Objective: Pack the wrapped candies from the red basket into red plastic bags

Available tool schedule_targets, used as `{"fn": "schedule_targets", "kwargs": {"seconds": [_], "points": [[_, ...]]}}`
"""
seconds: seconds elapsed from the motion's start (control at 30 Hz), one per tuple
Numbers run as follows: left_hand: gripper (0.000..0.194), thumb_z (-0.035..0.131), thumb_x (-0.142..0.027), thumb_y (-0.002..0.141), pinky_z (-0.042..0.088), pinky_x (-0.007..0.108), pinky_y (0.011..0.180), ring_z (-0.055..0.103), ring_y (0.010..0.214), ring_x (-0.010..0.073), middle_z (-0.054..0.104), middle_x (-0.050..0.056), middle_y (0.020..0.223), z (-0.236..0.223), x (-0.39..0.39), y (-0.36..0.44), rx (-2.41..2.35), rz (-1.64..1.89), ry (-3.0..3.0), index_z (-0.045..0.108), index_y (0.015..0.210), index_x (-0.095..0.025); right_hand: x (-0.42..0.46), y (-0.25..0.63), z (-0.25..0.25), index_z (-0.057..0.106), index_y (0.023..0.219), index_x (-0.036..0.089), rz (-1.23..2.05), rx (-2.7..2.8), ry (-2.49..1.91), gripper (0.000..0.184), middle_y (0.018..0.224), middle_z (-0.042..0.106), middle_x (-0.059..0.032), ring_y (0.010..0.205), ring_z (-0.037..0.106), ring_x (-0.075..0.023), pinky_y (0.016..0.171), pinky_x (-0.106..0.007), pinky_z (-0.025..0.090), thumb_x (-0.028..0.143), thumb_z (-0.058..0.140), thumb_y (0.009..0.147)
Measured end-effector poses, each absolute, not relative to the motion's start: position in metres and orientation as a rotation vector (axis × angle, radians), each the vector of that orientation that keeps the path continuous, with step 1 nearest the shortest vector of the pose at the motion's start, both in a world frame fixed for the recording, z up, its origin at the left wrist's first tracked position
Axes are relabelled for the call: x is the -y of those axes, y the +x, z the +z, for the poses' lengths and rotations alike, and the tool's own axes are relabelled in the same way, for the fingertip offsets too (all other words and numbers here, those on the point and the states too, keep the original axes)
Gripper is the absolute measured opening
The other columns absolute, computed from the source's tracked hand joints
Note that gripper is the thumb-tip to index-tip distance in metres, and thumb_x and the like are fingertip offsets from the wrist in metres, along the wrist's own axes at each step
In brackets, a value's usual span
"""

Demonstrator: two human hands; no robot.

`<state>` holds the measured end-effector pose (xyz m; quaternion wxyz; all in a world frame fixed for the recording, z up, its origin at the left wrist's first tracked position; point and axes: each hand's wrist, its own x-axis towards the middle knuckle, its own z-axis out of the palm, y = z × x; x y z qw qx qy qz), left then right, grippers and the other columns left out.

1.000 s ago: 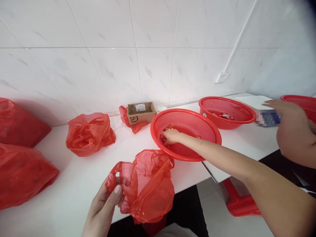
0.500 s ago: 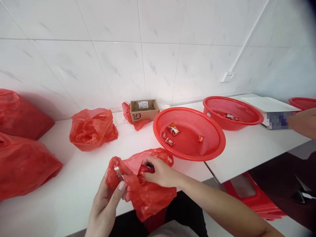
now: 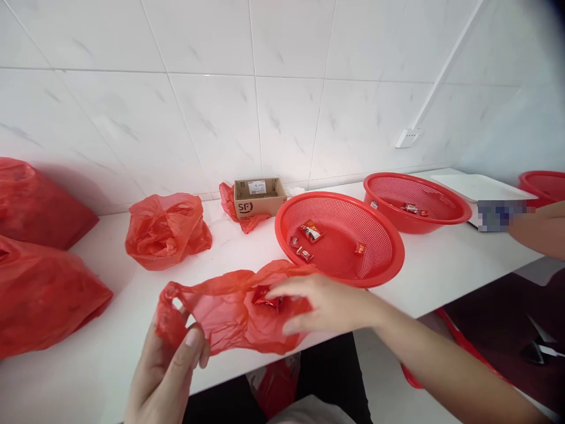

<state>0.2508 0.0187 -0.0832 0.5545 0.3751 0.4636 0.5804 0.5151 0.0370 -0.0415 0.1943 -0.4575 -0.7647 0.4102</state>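
Note:
My left hand (image 3: 170, 368) pinches one handle of a thin red plastic bag (image 3: 227, 321), which spreads out to the right along the table's front edge. Over the bag's right part, my right hand (image 3: 320, 303) has its thumb and fingers apart. Near its fingertips, a small shiny red wrapped packet (image 3: 266, 299) lies on the bag or inside it; I cannot tell which. Just behind the right hand stands a red perforated plastic basket (image 3: 339, 200), with several small wrapped snacks (image 3: 311, 231) at its bottom.
A cardboard box (image 3: 260, 203) stands against the tiled wall. A crumpled red bag (image 3: 168, 232) and full red bags (image 3: 48, 300) sit at the left. Another red basket (image 3: 417, 221) is at the right, near a white tray (image 3: 483, 187). A co-worker's arm (image 3: 541, 227) reaches in there.
My left hand has moved left, stretching the bag wider. My right hand has opened from the red packet and shifted right; the packet stays at the bag.

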Motion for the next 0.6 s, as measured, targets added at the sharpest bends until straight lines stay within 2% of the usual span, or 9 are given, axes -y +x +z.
{"fn": "schedule_targets", "kwargs": {"seconds": [0.07,0.13,0.2,0.23,0.3,0.37,0.47,0.53,0.6], "points": [[0.029,0.078,-0.034,0.072,0.044,0.023,0.057,0.044,0.061,0.0121,0.05,-0.003,0.066,-0.085,-0.02,0.251,-1.04,1.344,0.949,0.064,0.096,-0.027,-0.052,0.551,-0.028,0.058,0.126,0.026,1.163,2.007,-1.271,0.041,0.12,0.066,-0.0061,0.102,0.066,-0.0195,0.087,-0.033,0.052,0.048,0.051,0.092],[0.019,0.076,-0.033,0.074,0.043,0.023,0.052,0.041,0.056,0.0113,0.047,-0.003,0.061,-0.085,-0.021,0.25,-0.968,1.34,0.935,0.064,0.087,-0.026,-0.074,0.595,-0.025,0.053,0.128,0.023,0.871,1.912,-1.632,0.039,0.12,0.064,-0.0094,0.098,0.066,-0.0196,0.083,-0.034,0.052,0.044,0.042,0.097],[0.018,0.076,-0.031,0.073,0.042,0.023,0.048,0.038,0.052,0.0105,0.047,-0.003,0.06,-0.085,-0.022,0.248,-0.951,1.342,0.866,0.066,0.087,-0.027,-0.094,0.635,-0.034,0.049,0.132,0.024,0.546,1.999,-2.228,0.043,0.131,0.057,-0.0109,0.111,0.06,-0.0235,0.087,-0.035,0.049,0.039,0.053,0.092],[0.023,0.077,-0.031,0.072,0.042,0.023,0.047,0.037,0.051,0.0102,0.051,-0.003,0.061,-0.085,-0.022,0.247,-0.96,1.339,0.827,0.067,0.092,-0.028,-0.102,0.651,-0.042,0.052,0.13,0.018,0.526,1.98,-2.371,0.05,0.128,0.058,-0.0165,0.112,0.059,-0.0297,0.087,-0.04,0.049,0.032,0.065,0.084],[0.041,0.08,-0.033,0.066,0.046,0.024,0.048,0.042,0.052,0.0107,0.063,0.0,0.073,-0.087,-0.02,0.246,-1.013,1.322,0.754,0.068,0.104,-0.031,-0.11,0.671,-0.061,0.06,0.12,0.013,0.55,1.997,-2.559,0.051,0.116,0.063,-0.0192,0.106,0.061,-0.0344,0.082,-0.043,0.049,0.02,0.074,0.072],[0.054,0.084,-0.036,0.058,0.05,0.026,0.052,0.048,0.056,0.0124,0.069,0.002,0.088,-0.089,-0.019,0.246,-1.077,1.316,0.693,0.068,0.109,-0.033,-0.113,0.674,-0.078,0.066,0.104,0.013,0.655,2.054,-2.598,0.036,0.099,0.066,-0.0138,0.094,0.065,-0.0302,0.078,-0.041,0.05,0.014,0.074,0.069],[0.055,0.084,-0.038,0.057,0.052,0.025,0.053,0.045,0.053,0.0113,0.07,0.003,0.085,-0.092,-0.017,0.249,-1.105,1.301,0.674,0.069,0.11,-0.032,-0.113,0.659,-0.088,0.068,0.088,0.016,0.79,2.182,-2.549,0.02,0.085,0.066,-0.0075,0.081,0.065,-0.0252,0.073,-0.039,0.05,0.014,0.073,0.068],[0.054,0.082,-0.038,0.059,0.05,0.024,0.049,0.04,0.05,0.0096,0.068,0.003,0.083,-0.091,-0.018,0.251,-1.09,1.284,0.692,0.069,0.111,-0.031,-0.115,0.643,-0.086,0.068,0.094,0.019,0.832,2.257,-2.425,0.025,0.087,0.067,-0.0077,0.079,0.065,-0.0255,0.07,-0.037,0.05,0.018,0.072,0.07],[0.054,0.083,-0.037,0.058,0.051,0.024,0.05,0.04,0.05,0.0092,0.068,0.003,0.084,-0.089,-0.019,0.253,-1.084,1.283,0.694,0.069,0.111,-0.031,-0.12,0.625,-0.083,0.062,0.113,0.024,0.825,2.313,-2.256,0.04,0.099,0.067,-0.008,0.084,0.065,-0.0254,0.07,-0.035,0.049,0.023,0.069,0.074]]}}
